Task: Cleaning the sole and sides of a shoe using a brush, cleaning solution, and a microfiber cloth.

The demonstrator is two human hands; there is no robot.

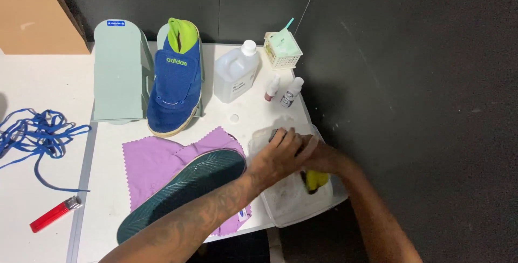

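Both hands meet over a clear plastic tub [291, 209] at the table's right edge. My left hand [278, 158] reaches across from the left, its fingers curled over my right hand [318, 155]. A small dark thing shows at the left fingertips; whether they hold it is unclear. A yellow object [315, 181] pokes out under my right hand, inside the tub. A shoe lying sole-up, with a dark green sole [183, 190], rests on a purple cloth [148, 160] under my left forearm.
A blue and lime shoe [175, 79] sits on a pale green stand [118, 69]. Behind the tub are a clear jug [234, 74], two small bottles [283, 91] and a small white basket [283, 50]. Blue laces [38, 133] and a red lighter [54, 214] lie at the left.
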